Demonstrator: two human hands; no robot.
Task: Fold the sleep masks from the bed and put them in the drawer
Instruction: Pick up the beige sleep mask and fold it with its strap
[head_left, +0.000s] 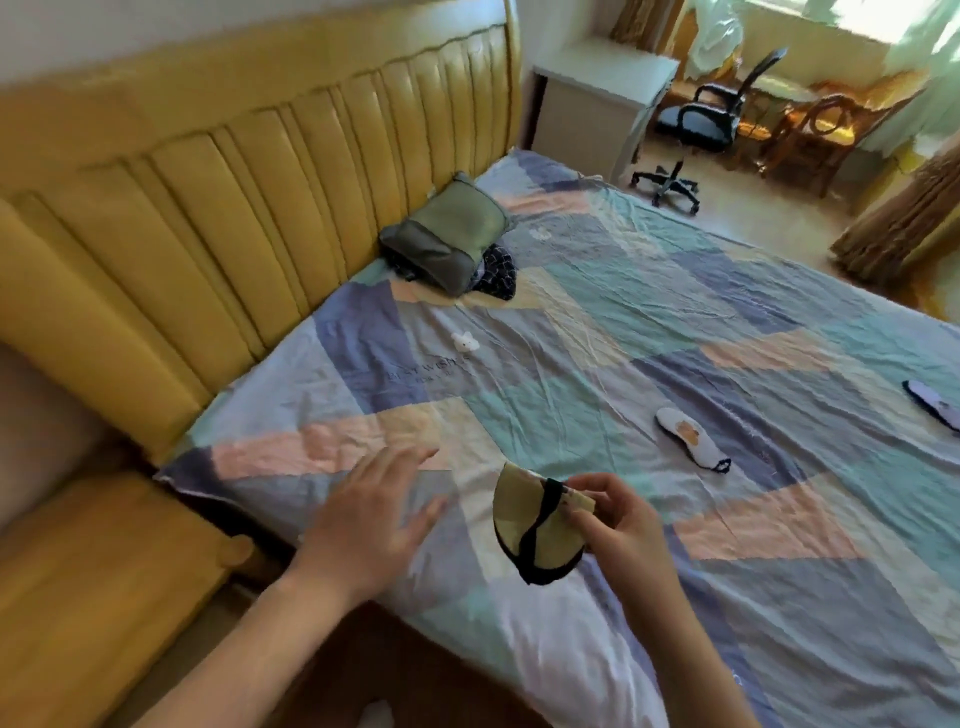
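Note:
My right hand (621, 525) pinches a folded beige sleep mask (524, 525) with a black strap and black edging, held just above the near edge of the bed (675, 332). My left hand (374, 525) hovers to the left of it with fingers spread and nothing in it. A white sleep mask with an orange print (688, 436) lies flat on the patchwork sheet to the right. Another pale mask with a dark rim (932, 405) lies at the far right edge of the view. No drawer is visible.
A padded yellow headboard (260, 182) runs along the left. A green bag (452, 239) sits on dark patterned cloth near it, and a small white item (464, 342) lies on the sheet. A white cabinet (597, 98), office chair (696, 135) and wooden chair (831, 124) stand beyond the bed.

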